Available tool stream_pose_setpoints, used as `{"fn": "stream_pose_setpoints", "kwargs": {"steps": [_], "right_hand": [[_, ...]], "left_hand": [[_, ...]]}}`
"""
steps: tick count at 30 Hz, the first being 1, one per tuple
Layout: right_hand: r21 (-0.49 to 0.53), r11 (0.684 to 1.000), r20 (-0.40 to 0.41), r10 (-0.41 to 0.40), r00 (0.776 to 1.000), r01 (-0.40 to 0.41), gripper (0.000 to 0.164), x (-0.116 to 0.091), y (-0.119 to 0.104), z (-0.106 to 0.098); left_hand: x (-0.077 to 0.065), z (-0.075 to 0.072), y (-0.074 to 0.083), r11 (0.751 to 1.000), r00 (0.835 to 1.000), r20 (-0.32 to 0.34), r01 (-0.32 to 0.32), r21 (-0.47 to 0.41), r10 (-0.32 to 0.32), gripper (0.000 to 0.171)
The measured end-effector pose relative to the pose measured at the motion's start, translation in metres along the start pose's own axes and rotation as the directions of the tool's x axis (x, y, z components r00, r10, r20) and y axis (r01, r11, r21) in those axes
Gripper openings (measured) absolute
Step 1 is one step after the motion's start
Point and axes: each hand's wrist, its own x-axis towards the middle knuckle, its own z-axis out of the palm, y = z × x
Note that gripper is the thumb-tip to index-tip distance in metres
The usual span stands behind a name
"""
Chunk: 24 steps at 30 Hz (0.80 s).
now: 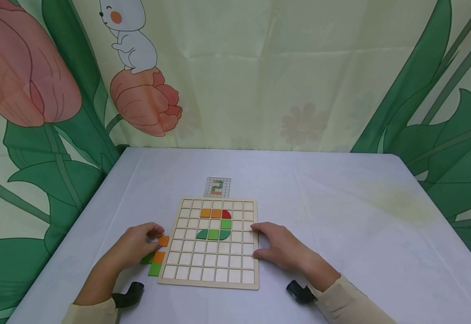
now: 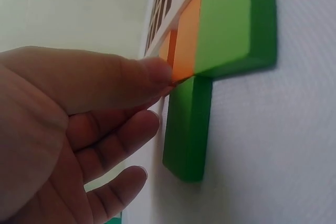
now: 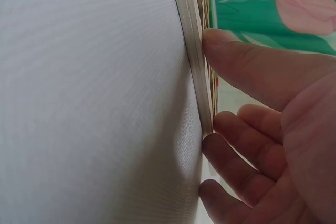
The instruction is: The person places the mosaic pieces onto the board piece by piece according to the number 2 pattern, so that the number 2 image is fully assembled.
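Observation:
A wooden grid board (image 1: 208,285) lies on the table, with orange, red and green pieces set in its upper cells. At its left side, my left hand (image 1: 138,245) pinches an orange square tile (image 1: 163,241) between thumb and forefinger; the forefinger's tip is mostly hidden in the left wrist view. Close below lie another orange tile (image 1: 159,257), a light green tile (image 2: 226,22) and a dark green piece (image 2: 185,129). My right hand (image 1: 281,245) touches the board's right edge, thumb and fingers spread apart, as the right wrist view (image 3: 252,129) also shows.
Behind the board lies a small pattern card (image 1: 217,187) showing a coloured figure on a grid. A white cloth (image 1: 332,198) covers the table, and a printed curtain (image 1: 235,90) hangs behind it. Black wrist devices (image 1: 130,294) sit by both sleeves.

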Motion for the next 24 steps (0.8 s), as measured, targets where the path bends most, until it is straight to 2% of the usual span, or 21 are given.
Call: {"fn": "stream_pose_setpoints", "kwargs": {"steps": [6, 14, 24], "right_hand": [[0.002, 1.000, 0.000, 0.003, 1.000, -0.003, 0.062, 0.0007, 0.0006, -0.0005], [0.011, 1.000, -0.004, 0.002, 1.000, -0.002, 0.062, 0.0002, 0.0001, -0.0011], [0.022, 1.000, -0.001, 0.009, 1.000, -0.009, 0.062, 0.0001, -0.0011, -0.0009]], "left_hand": [[0.0023, -0.0005, 0.0023, 1.000, 1.000, 0.005, 0.021, 0.012, -0.021, 0.031], [0.0045, -0.0013, 0.0022, 1.000, 1.000, 0.000, 0.016, 0.015, -0.016, 0.030], [0.0049, -0.0006, -0.0021, 1.000, 0.999, -0.033, 0.013, 0.024, -0.013, 0.031]]}}
